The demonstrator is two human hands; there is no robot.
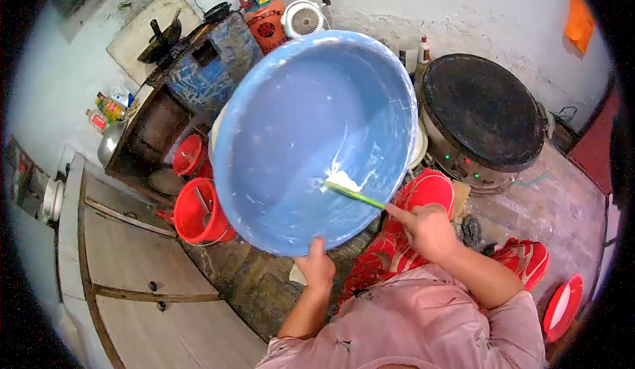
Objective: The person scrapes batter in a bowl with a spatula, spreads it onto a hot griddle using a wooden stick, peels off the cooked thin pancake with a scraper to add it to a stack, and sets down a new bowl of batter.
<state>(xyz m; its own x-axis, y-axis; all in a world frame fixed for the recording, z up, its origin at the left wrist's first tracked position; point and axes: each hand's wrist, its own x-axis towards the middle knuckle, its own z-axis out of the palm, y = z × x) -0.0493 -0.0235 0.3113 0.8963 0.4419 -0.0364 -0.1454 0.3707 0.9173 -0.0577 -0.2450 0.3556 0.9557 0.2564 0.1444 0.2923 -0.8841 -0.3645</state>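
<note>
A large blue basin [291, 117] is tilted up, its inside facing me and streaked with white. My left hand [316, 268] grips its near rim, thumb over the edge. My right hand [426, 230] is closed around a green-handled spatula [360, 197], index finger stretched along the handle. The spatula's tip touches a clump of white paste [342, 178] low on the basin's inner wall; the paste partly hides its head.
A round black griddle [485, 109] with lit indicators stands on the right. Red buckets [198, 213] sit at left, by wooden cabinets [142, 256]. Behind the basin are an orange gas cylinder [266, 28] and a white fan [304, 19]. A red basin [563, 308] is at lower right.
</note>
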